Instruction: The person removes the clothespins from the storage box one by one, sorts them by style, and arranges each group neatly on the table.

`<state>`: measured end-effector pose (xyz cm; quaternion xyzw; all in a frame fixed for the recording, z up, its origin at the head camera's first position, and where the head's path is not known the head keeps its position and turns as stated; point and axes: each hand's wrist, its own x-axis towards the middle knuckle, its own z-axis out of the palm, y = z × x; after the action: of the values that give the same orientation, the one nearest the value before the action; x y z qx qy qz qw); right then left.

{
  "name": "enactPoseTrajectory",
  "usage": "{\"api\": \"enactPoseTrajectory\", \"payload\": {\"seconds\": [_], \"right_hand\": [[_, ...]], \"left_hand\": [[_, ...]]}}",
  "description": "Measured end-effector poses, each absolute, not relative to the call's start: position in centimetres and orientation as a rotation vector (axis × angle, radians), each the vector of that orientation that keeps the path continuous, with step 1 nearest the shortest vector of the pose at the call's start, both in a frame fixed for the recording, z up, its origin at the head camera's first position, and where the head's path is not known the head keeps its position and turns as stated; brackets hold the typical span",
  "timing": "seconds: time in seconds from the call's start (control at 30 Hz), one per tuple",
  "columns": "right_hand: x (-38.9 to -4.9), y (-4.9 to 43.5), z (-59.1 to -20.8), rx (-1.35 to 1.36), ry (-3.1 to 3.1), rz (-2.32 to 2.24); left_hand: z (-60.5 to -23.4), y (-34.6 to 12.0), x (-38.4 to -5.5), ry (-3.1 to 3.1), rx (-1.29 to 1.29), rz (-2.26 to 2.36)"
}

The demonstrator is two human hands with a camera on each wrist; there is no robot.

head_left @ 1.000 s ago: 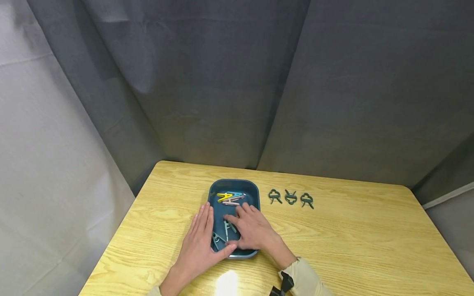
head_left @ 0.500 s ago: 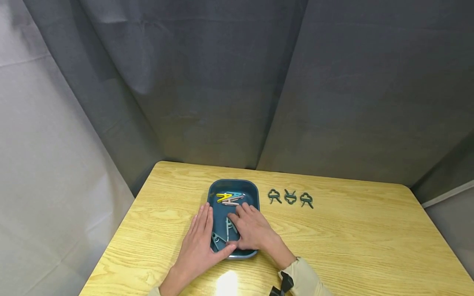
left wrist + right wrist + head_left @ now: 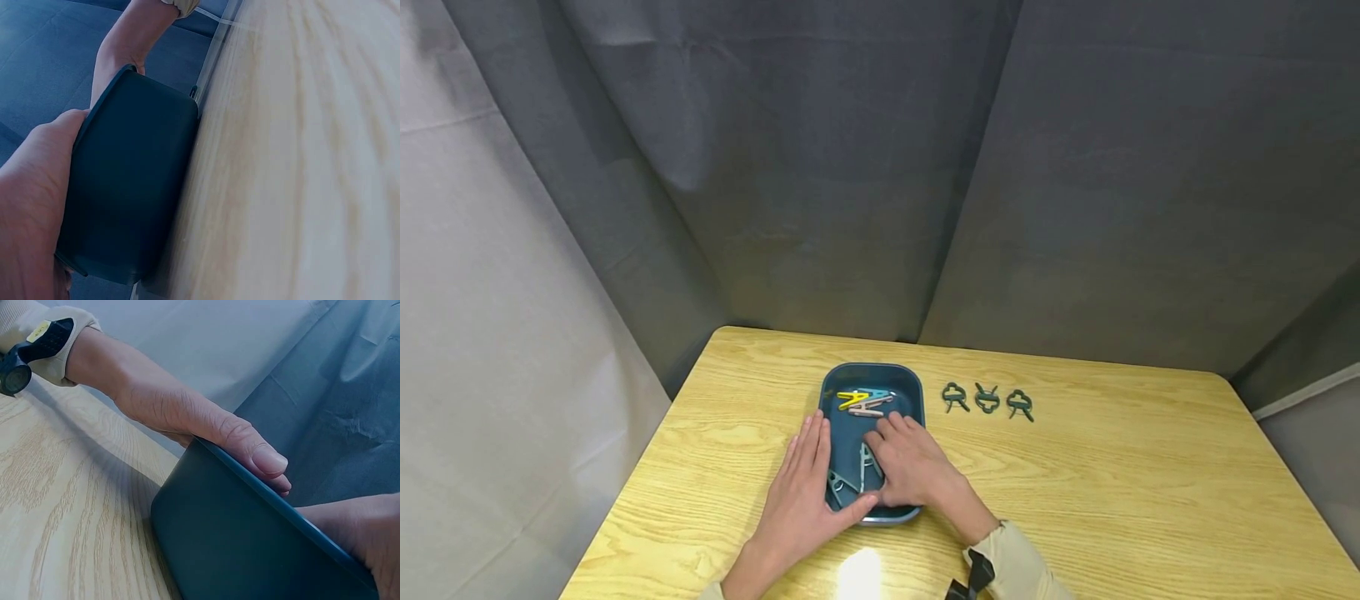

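Note:
My left hand [image 3: 801,496] rests along the left rim of a dark blue-green tray [image 3: 910,379], its fingers straight and its thumb over the near end. My right hand [image 3: 910,462] reaches into the tray, index finger and thumb at the two ends of a pale green clothespin [image 3: 862,467]; its other fingers partly hide the tray's right side. A second, grey-green clothespin [image 3: 838,483] lies in the near left corner, partly hidden by the left hand. At the far end lie a yellow clothespin [image 3: 850,399], a blue clothespin [image 3: 877,393] and pink clothespins [image 3: 867,412].
To the right of the tray, three dark green clips [image 3: 955,396] lie in a row on the wooden table [image 3: 1112,467], the middle one turned the other way. Grey cloth [image 3: 850,208] hangs behind the table and a lighter cloth [image 3: 512,333] at the left.
The right index finger and the pale green clothespin have shifted slightly to the right, and the clothespin stands straighter. The left hand and the tray hold still.

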<state>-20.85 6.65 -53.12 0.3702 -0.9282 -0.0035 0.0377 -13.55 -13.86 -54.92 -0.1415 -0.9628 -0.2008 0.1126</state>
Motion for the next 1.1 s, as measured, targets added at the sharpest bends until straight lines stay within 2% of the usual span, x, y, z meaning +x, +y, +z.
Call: {"api": "enactPoseTrajectory", "payload": {"seconds": [1.1], "right_hand": [[-20.96, 6.43, -53.09, 1.108, -2.894, -0.016]], "left_hand": [[-55.12, -13.88, -13.62, -2.803, -0.418, -0.593]]}}
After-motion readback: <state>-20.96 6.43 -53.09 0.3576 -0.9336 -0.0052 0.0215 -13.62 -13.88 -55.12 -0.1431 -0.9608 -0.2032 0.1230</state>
